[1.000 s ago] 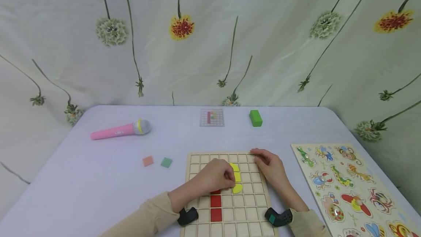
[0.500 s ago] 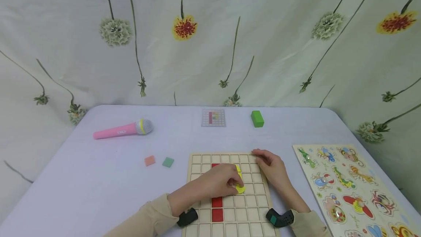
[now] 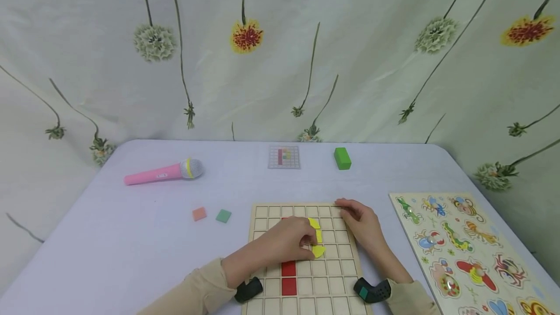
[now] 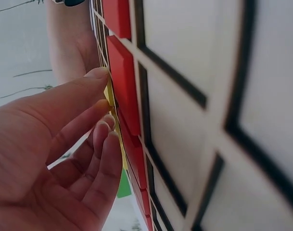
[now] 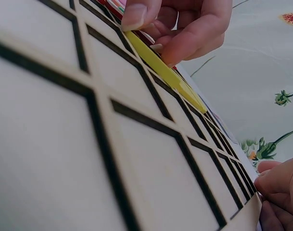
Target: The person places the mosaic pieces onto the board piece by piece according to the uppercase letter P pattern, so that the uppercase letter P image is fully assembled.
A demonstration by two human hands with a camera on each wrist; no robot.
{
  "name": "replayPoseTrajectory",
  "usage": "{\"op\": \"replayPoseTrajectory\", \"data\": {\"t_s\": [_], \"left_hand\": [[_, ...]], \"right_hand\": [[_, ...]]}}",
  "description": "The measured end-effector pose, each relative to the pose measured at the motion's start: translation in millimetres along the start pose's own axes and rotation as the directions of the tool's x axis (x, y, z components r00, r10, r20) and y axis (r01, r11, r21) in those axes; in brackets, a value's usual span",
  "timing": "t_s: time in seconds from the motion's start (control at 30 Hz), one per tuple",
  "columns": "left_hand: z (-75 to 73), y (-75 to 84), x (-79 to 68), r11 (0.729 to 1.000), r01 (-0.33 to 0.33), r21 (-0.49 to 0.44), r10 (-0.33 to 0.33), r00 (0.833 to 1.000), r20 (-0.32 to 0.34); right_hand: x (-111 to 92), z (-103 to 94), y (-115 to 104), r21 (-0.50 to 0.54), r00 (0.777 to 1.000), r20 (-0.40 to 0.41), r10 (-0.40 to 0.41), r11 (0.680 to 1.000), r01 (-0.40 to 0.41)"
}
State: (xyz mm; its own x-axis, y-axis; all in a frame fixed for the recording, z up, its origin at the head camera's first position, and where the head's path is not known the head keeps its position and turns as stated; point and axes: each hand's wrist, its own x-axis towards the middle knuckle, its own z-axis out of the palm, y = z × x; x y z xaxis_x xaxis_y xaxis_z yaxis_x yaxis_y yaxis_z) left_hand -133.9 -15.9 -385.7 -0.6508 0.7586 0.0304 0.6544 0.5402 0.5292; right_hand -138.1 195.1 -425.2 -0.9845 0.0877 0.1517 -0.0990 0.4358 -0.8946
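Note:
A wooden grid board (image 3: 337, 276) lies in front of me, divided into square cells. My left hand (image 3: 284, 240) reaches across it from the left, thumb and fingertips pinching the edge of a yellow piece with a rounded end (image 3: 318, 252). In the right wrist view, the yellow shapes (image 5: 160, 65) line up as a strip on the grid under those fingertips. A column of red squares (image 3: 288, 286) runs just left of the yellow, partly covered by my left hand. My right hand (image 3: 360, 220) rests at the board's upper right edge with relaxed fingers, holding nothing.
A salmon square (image 3: 199, 214) and a green square (image 3: 223, 216) lie left of the board. Farther back are a pink toy microphone (image 3: 162, 173), a small pattern card (image 3: 284, 157) and a green block (image 3: 342, 158). An insect puzzle board (image 3: 463, 242) occupies the right side.
My left fingertips shifted right over the lower yellow piece, then drew back slightly left, uncovering more yellow. My right hand stays at the board's edge.

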Motion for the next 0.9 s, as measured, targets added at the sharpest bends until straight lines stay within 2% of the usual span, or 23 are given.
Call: {"op": "replayPoseTrajectory", "data": {"t_s": [0.33,0.57,0.7,0.8,0.9], "left_hand": [[-0.7,3.2,-4.1,0.997,0.055,0.055,-0.052,0.997,-0.062],[-1.3,2.7,-5.3,0.998,0.033,0.046,-0.030,0.997,-0.064],[0.2,-4.6,-4.1,0.996,-0.020,-0.083,0.016,0.999,-0.046],[2.1,-12.3,-2.3,0.976,-0.056,-0.213,0.053,0.998,-0.020],[2.8,-16.7,-0.2,0.968,-0.086,-0.238,0.092,0.996,0.014]], "right_hand": [[1,0.3,1,-0.014,1.000,-0.004,-0.013,1.000,0.013],[1,0.1,1,-0.013,1.000,-0.004,-0.006,1.000,0.006],[0,0.1,0,-0.007,1.000,-0.003,-0.002,1.000,0.002],[0,0.2,0,-0.010,1.000,-0.003,0.001,1.000,-0.001],[1,0.2,0,-0.013,1.000,0.000,0.001,1.000,-0.001]]}}
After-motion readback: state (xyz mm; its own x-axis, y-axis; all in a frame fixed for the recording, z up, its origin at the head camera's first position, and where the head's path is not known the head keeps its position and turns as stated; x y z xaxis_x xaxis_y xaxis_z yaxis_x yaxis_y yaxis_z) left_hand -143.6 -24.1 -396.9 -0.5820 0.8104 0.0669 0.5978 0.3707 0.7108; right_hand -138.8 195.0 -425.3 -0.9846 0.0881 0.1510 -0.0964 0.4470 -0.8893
